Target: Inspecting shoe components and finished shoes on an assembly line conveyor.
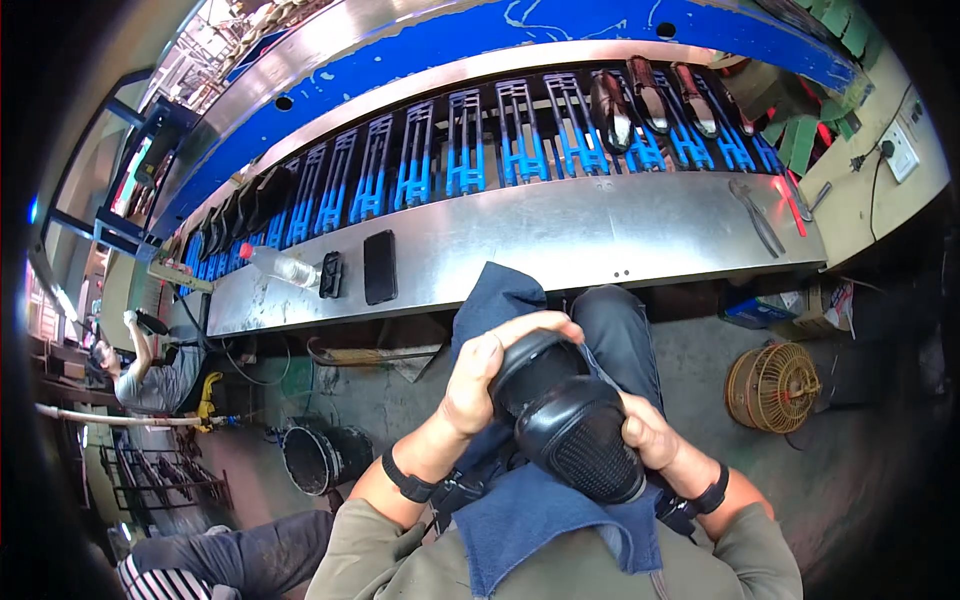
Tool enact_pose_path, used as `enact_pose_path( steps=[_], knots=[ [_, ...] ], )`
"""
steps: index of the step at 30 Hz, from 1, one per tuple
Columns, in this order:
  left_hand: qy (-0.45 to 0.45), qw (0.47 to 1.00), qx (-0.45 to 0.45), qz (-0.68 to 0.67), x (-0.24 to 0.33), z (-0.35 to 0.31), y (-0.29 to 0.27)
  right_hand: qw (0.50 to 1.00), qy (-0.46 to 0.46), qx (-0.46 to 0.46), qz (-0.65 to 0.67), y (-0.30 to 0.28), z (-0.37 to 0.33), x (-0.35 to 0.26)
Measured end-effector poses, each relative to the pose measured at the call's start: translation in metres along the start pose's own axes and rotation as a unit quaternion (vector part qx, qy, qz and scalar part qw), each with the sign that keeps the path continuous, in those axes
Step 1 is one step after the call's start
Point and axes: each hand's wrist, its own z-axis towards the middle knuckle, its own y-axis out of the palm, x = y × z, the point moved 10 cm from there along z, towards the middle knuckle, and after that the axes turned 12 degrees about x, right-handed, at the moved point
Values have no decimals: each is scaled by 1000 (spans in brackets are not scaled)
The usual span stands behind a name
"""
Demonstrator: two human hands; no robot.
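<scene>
A black leather shoe [580, 430] with a perforated patch on its upper is held over my lap, tilted down toward my body. My left hand [485, 370] curls round its far end, fingers over the top edge. My right hand [648, 432] grips its right side; the thumb shows and the other fingers are hidden behind the shoe. A dark blue cloth [530, 525] lies across my lap under it.
Ahead runs a metal ledge [480, 240] with a phone [380, 267], a plastic bottle [285, 265] and pliers [757, 218]. Behind it, blue racks [465, 140] carry several shoes [650, 95]. A black bucket [322, 455] and a round slatted object [772, 388] stand on the floor. Another person [165, 375] works at left.
</scene>
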Motion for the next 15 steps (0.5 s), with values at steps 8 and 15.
enact_pose_path(
  steps=[8, 15],
  knots=[
    [11, 1000, 2, 28, 30, -17, 29, 1000, -9, 28, -3, 2, -8, -4],
    [33, 995, 25, 88, 32, -24, 32, 999, -24, 28, -9, 2, -8, -7]
  ],
)
